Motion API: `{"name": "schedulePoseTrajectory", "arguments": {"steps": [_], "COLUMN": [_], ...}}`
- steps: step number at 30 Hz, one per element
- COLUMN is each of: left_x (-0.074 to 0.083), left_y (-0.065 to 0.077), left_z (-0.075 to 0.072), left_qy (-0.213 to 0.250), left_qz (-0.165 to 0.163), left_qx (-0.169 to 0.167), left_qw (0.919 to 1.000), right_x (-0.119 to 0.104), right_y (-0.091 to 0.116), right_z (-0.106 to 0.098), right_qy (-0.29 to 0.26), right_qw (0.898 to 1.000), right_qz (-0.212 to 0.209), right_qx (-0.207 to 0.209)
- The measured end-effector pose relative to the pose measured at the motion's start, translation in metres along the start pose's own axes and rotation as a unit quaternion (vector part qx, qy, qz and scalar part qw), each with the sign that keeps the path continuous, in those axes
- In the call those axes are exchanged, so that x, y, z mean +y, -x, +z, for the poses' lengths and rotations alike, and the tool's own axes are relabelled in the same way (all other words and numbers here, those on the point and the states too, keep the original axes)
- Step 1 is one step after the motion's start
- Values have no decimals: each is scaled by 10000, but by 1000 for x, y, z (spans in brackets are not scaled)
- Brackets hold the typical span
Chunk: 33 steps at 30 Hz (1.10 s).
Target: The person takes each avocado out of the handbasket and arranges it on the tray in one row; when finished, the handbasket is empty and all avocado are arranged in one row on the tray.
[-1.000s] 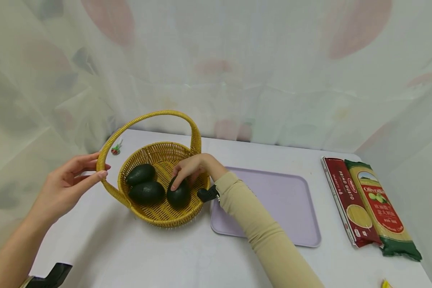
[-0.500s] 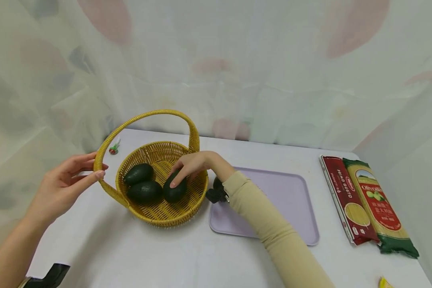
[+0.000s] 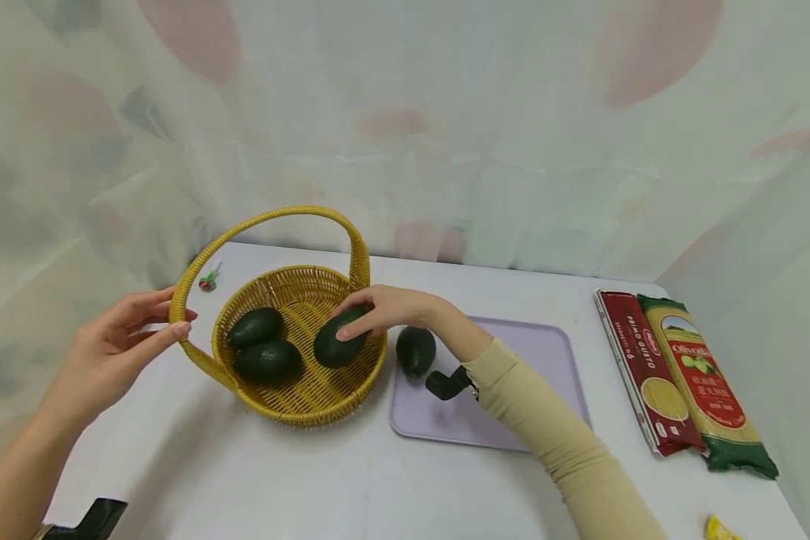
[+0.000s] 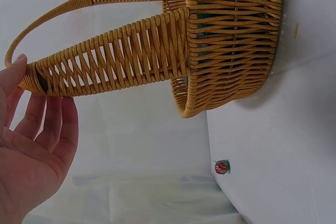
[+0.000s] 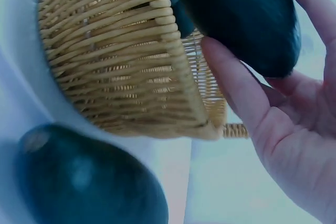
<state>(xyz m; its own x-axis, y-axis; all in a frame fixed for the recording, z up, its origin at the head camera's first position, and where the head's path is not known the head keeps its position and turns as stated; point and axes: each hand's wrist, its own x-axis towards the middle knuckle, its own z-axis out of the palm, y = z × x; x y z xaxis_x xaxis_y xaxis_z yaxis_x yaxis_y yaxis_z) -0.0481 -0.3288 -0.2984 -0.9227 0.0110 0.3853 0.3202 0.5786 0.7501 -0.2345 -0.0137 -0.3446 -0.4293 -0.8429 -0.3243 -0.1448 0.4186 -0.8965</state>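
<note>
Fingers (image 5: 239, 80) of the right hand (image 3: 394, 309), parted by the width of one fruit, hold a dark green avocado (image 3: 337, 349) aloft within the right side of a yellow woven basket (image 3: 304, 416), while the left hand (image 3: 124, 334) grips the upright handle (image 3: 304, 211) between thumb and fingers. Over the past second the avocado has come up from the basket's floor toward the rim, and the right forearm has shifted aside, bringing into plain sight another avocado (image 3: 416, 351) at the left end of a lilac tray (image 3: 432, 412). For the work in hand, that appears to mean this fruit is free of its resting place though not yet past the basket's side.

Four avocados are in view: the one in the hand, the one on the tray, and two side by side on the left of the basket's floor, one farther (image 3: 256, 328) and one nearer (image 3: 268, 362). Around them on the white surface (image 3: 310, 480) are one basket, one tray, two pasta packs, a red one (image 3: 648, 371) touching a green-ended one (image 3: 709, 386), one small red-and-green object (image 3: 207, 283) behind the basket, and one yellow item (image 3: 718, 529), cut off by the frame's lower edge.
</note>
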Motion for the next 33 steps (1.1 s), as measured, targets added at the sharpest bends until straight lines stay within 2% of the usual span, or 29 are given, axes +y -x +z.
{"name": "schedulePoseTrajectory", "arguments": {"steps": [7,13,16,22,29,33], "left_x": [-1,-3,-2,-3,-5,-5], "left_y": [1,1,1,0,0,0], "left_z": [-2,-1,-1,0,1,3], "left_qy": [153,355,364,449,718,705], "left_qz": [-30,-100,-73,-50,-96,-27], "left_qx": [22,63,61,66,78,74], "left_qw": [9999,9993,9993,9990,9973,9975], "right_x": [9,19,24,32,43,50], "right_y": [27,46,55,71,89,101], "right_z": [0,3,6,13,19,21], "right_qy": [-747,-1717,-2204,-3164,-3770,-4196], "right_qw": [9951,9791,9664,9332,9053,8817], "right_qz": [15,-143,-185,-121,-105,-110], "right_qx": [647,1085,1308,1699,1956,2156]}}
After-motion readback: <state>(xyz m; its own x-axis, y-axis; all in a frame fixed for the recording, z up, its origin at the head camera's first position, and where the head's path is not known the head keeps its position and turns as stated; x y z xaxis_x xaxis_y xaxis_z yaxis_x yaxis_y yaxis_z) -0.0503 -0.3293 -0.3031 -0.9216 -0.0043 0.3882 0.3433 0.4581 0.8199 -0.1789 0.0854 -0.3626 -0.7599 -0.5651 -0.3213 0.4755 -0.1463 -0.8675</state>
